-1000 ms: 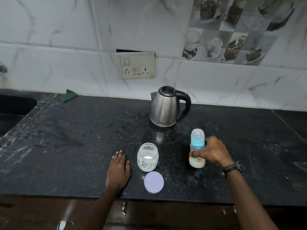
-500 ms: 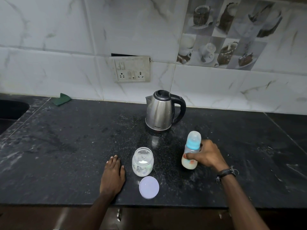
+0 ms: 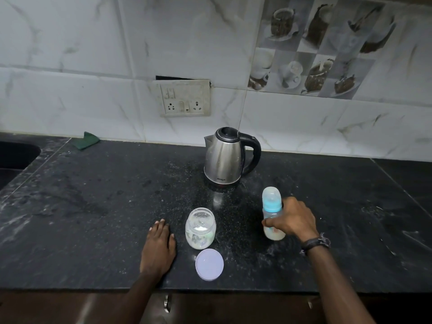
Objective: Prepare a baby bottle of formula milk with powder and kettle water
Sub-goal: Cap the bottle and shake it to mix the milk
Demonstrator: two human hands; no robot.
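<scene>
A baby bottle point(image 3: 271, 204) with a blue collar and clear cap stands upright on the black counter point(image 3: 93, 206), whitish liquid in its lower part. My right hand point(image 3: 292, 218) is wrapped around its body. An open clear jar point(image 3: 200, 228) holding a little white powder stands left of the bottle. Its pale lilac lid point(image 3: 209, 264) lies flat just in front of it. My left hand point(image 3: 159, 247) rests flat on the counter, left of the jar, holding nothing. A steel kettle point(image 3: 224, 157) with a black handle stands behind, lid closed.
A sink point(image 3: 14, 157) opens at the far left. A green cloth point(image 3: 85, 140) lies against the tiled wall. A socket plate point(image 3: 184, 98) is on the wall above the kettle. The counter's front edge runs just below my wrists.
Both hands and all objects keep their places. Only the camera view has shifted slightly.
</scene>
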